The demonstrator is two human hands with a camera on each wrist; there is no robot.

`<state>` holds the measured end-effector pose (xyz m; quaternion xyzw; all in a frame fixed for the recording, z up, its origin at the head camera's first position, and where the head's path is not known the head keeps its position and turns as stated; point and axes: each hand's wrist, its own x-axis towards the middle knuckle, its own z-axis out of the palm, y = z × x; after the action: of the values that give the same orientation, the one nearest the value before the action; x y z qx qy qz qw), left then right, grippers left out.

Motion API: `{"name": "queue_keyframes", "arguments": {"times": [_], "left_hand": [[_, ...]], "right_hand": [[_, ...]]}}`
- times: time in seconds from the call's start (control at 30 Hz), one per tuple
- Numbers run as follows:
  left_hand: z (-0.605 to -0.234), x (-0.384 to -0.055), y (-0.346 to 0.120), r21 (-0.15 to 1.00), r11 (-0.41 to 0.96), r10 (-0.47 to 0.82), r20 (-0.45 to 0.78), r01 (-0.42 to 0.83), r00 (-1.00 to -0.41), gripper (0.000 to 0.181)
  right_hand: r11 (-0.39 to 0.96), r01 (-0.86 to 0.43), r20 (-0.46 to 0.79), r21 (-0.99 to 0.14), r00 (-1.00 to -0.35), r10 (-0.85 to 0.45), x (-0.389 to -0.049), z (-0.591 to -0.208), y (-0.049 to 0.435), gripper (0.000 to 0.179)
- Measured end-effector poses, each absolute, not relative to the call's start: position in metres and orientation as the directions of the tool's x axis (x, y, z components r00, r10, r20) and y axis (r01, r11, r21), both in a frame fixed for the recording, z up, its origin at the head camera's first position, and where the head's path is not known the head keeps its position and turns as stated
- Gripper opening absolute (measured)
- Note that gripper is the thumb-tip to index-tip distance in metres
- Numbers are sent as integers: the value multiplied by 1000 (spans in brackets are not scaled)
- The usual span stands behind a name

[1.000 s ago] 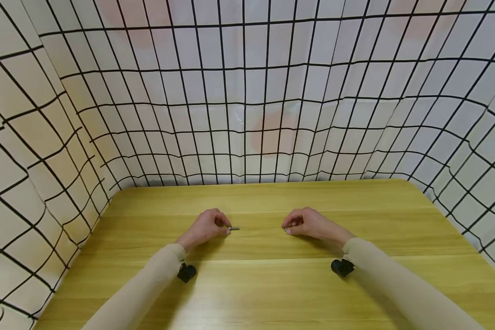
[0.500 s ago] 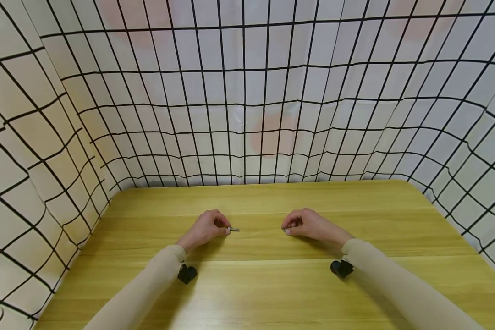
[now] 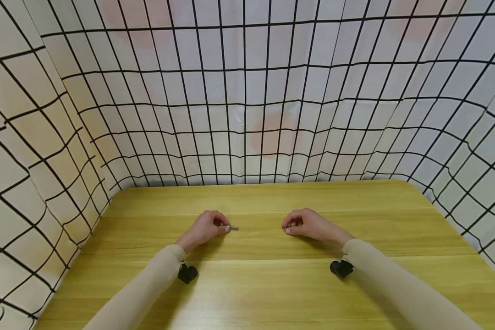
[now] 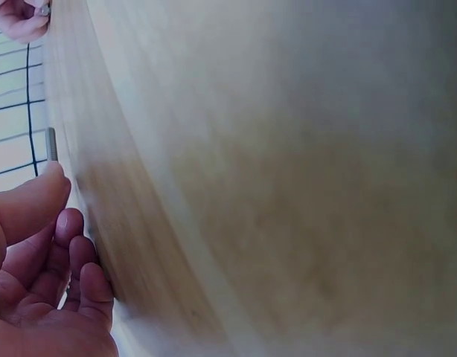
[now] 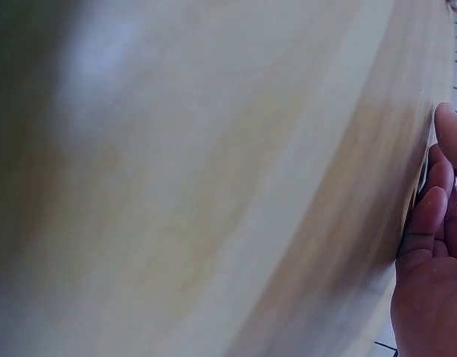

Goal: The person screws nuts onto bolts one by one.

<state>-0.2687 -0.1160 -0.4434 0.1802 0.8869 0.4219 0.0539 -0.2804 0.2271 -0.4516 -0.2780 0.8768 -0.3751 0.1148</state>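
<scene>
In the head view my left hand pinches a thin silver bolt between thumb and fingertips, its shank pointing right toward the other hand. Threads show on the bolt in the left wrist view; the end inside the fingers is hidden. Across a gap, my right hand pinches a small, nut-like metal piece, mostly covered by thumb and fingers. A bit of this shiny piece also shows at the top left of the left wrist view. Both hands are low over the wooden table.
The light wooden table spreads beneath both arms. White walls with a black grid rise behind it and at both sides. A black wrist camera hangs below the left sleeve, another camera below the right.
The bolt's free end shifts very slightly as its angle changes in the left fingertips. Both hands otherwise stay in nearly the same place.
</scene>
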Motion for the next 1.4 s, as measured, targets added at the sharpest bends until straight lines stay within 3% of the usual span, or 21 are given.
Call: {"name": "queue_keyframes", "arguments": {"times": [0.43,0.7,1.4], "left_hand": [[-438,-268,-115,830,525,266,49,188,-963,5],[-421,-271,-111,820,505,236,169,270,-957,8],[-394,-253,-103,783,503,220,294,366,-930,6]], "right_hand": [[576,-396,0,-715,-824,-567,-282,-454,228,8],[563,-399,13,-723,-824,-567,-281,-450,228,8],[472,-322,44,-821,-859,-510,-273,-449,222,19]]}}
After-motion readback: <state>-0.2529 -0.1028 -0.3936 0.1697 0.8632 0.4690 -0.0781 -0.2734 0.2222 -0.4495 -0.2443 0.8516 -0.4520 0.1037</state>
